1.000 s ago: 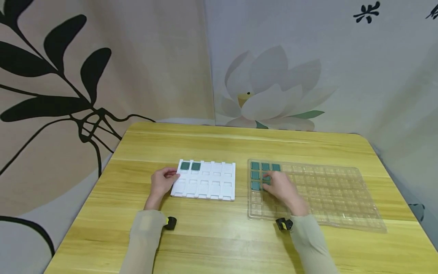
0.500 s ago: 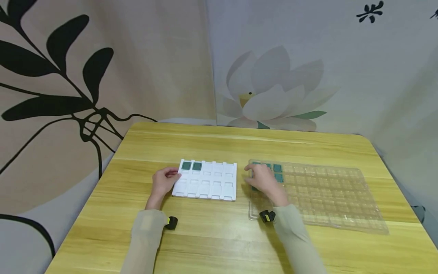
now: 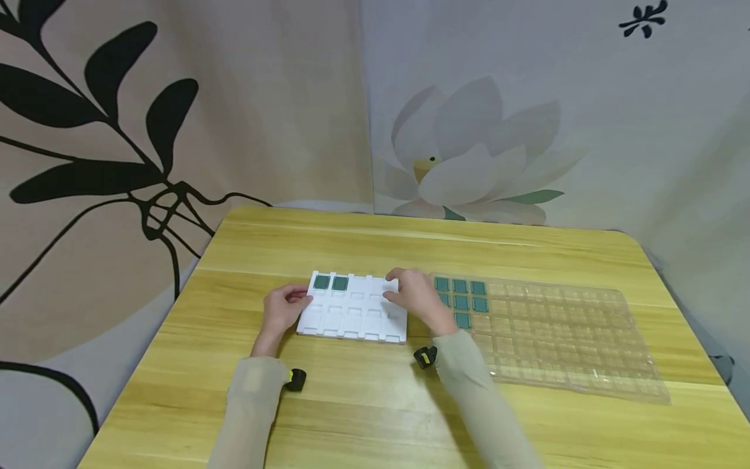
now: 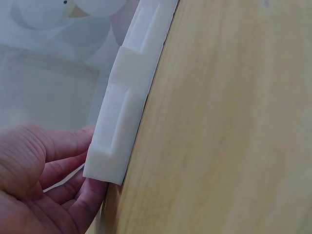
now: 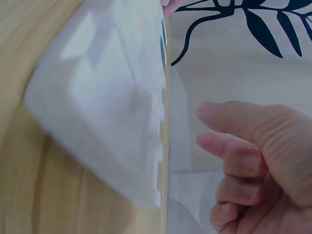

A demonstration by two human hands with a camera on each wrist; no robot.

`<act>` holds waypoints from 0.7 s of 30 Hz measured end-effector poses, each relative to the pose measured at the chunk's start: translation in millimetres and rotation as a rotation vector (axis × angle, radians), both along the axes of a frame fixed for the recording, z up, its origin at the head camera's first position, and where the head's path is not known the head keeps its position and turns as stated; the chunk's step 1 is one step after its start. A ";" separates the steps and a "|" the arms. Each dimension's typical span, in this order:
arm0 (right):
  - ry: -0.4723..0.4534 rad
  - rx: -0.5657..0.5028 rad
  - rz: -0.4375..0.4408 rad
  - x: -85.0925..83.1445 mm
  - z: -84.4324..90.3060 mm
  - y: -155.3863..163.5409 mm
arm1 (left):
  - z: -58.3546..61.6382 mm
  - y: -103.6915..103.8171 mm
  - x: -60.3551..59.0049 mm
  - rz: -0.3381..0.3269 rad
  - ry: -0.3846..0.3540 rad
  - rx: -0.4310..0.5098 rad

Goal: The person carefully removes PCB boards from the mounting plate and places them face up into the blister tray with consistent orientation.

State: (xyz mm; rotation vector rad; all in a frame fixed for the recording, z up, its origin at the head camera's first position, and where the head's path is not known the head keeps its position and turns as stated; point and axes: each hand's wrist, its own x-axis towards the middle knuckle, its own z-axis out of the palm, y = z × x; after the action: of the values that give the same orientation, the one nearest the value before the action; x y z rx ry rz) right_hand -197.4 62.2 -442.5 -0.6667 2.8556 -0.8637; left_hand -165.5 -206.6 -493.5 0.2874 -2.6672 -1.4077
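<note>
My left hand (image 3: 283,309) grips the left edge of a white slotted tray (image 3: 336,326). In the left wrist view the thumb is at the top of the tray's end (image 4: 105,163), with curled fingers beside and below. Two dark green square chips (image 3: 321,282) sit in the tray's back-left pockets. Above its back-right part is my right hand (image 3: 417,296), thumb and forefinger bent toward each other, the other fingers curled. A gap shows between those fingertips (image 5: 207,109) in the right wrist view; I cannot tell whether they hold a thin piece.
A clear plastic tray (image 3: 562,326) of small pockets lies to the right, several green chips (image 3: 461,303) in its left columns. The right wrist partly covers its left edge. Both trays lie on a wooden table (image 3: 363,404) with a patterned curtain (image 3: 293,98) behind.
My right hand has moved left from the green chips in the clear tray to over the white tray. The left hand has kept its grip on the white tray.
</note>
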 end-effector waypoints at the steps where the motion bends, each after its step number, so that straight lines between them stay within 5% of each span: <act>1: -0.002 0.004 0.006 -1.3 -0.3 -3.1 | -0.1 -0.2 -0.2 0.002 0.003 0.002; 21: -0.038 -0.002 0.071 -21.1 -10.5 -61.5 | 4.2 1.3 0.4 0.004 0.004 0.015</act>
State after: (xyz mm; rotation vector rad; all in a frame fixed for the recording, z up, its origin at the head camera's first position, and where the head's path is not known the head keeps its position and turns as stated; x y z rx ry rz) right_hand -218.5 0.7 -453.1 -0.7395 2.7797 -0.8589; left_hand -165.1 -205.3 -489.2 0.2916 -2.6523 -1.4265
